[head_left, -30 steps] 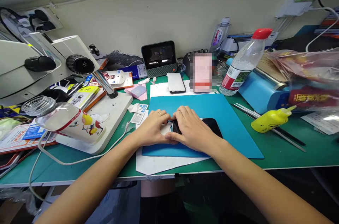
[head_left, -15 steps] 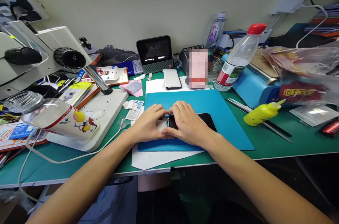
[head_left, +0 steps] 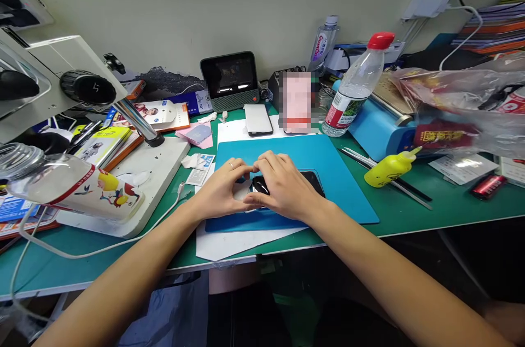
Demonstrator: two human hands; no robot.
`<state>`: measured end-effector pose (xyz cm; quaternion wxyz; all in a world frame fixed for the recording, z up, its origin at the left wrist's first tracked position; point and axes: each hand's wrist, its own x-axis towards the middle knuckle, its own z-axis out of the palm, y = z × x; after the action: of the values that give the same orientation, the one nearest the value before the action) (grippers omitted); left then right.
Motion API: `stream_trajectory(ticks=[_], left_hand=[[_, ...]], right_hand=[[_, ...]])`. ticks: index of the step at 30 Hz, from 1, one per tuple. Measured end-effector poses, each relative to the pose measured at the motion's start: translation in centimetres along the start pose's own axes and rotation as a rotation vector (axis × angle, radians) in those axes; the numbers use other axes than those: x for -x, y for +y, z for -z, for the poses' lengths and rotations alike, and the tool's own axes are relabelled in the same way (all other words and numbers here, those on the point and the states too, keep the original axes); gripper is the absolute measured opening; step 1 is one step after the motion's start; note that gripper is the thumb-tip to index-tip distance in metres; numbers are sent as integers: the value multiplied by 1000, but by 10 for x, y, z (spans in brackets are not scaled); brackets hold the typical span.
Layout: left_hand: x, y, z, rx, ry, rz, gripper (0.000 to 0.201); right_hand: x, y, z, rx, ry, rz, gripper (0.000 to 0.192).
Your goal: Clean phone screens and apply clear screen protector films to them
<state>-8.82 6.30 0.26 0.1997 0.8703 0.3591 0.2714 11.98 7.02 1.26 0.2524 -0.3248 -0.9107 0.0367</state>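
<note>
Fingers (head_left: 262, 164) of both my hands lie flat, pressing the black phone (head_left: 305, 183) onto the blue mat (head_left: 336, 172), which cushions it on the bench (head_left: 430, 205).

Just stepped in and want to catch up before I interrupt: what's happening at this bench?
A person is working on a black phone that lies flat on a blue mat on the green table. The right hand lies over the phone's left part, and the left hand meets it fingertip to fingertip at that end. A yellow squeeze bottle and a water bottle stand off to the right, a microscope to the left.
</note>
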Motion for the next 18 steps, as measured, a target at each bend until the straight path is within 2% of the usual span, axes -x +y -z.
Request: stream_trajectory(ticks=[10,15,18], left_hand=[[-1,7,4,-28,7,45,56],[-3,8,3,-41,-20,63,56],[-3,8,3,-58,-41,67,54]], right_hand=[[-2,-1,17,-63,45,-19,43],[3,-7,25,-151,133,-30,26],[8,-7,28,-164,124,-55,23]])
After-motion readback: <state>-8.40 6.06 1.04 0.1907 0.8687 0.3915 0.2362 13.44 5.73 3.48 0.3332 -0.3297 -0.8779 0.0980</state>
